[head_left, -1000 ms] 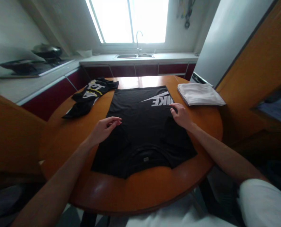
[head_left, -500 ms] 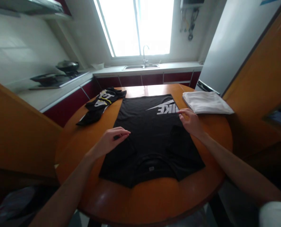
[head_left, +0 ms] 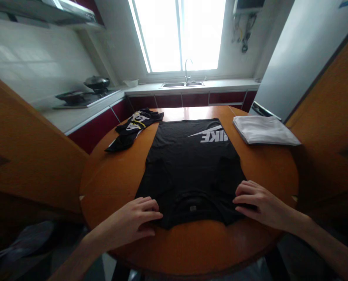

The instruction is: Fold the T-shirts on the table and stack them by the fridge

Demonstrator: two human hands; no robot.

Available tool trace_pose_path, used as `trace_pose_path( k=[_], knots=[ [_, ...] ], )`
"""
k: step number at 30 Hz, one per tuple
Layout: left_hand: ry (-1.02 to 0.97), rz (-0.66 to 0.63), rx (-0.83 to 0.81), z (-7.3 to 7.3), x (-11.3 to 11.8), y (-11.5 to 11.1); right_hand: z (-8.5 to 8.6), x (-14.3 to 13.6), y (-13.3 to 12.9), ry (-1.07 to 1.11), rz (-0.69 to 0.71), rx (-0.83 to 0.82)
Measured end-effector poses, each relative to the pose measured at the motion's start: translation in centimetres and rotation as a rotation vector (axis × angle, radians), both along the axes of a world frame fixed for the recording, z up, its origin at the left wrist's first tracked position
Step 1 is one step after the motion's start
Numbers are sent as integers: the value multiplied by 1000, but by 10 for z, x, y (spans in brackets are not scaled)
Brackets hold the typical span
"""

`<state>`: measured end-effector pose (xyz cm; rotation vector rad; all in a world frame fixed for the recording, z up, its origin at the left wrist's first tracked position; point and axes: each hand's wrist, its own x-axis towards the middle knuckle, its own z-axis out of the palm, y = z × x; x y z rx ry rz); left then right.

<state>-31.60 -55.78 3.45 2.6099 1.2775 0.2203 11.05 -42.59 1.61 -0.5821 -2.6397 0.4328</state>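
I counted one table (head_left: 109,179) bearing three lots of cloth. One black shirt (head_left: 188,160) lay flat at the centre, collar to the near side, with one white print (head_left: 214,136), upside down to me, at its far right. One label (head_left: 193,208) was visible inside the collar. Two hands, both mine, were at the shirt: my left hand (head_left: 137,218) at the near left corner, fingers loosely bent, and my right hand (head_left: 258,202) at the near right corner, fingers curled. I could not tell whether either gripped the cloth. One rumpled dark garment (head_left: 136,125) lay far left; one folded white pile (head_left: 264,130) lay far right. Beyond were one sink (head_left: 183,84), one tap (head_left: 186,72) and, to the left, two pans (head_left: 97,82) on one stove (head_left: 88,100).
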Motion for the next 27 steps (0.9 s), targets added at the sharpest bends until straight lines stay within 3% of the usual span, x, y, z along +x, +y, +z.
trace_pose_path(
  k=[7,14,21,24,27],
  knots=[
    [64,-61,293,-9,17,-16,-15,4,-22,-48,-14,63],
    [83,-93,295,-15,9,-15,-27,7,-30,20,-5,286],
    [300,72,347,-19,11,-25,-33,20,-31,-5,-159,376],
    [346,190,389,-22,0,-29,-38,29,-29,1,-205,373],
    [291,224,440,-25,-15,-25,-42,38,-26,47,-231,384]
  ],
)
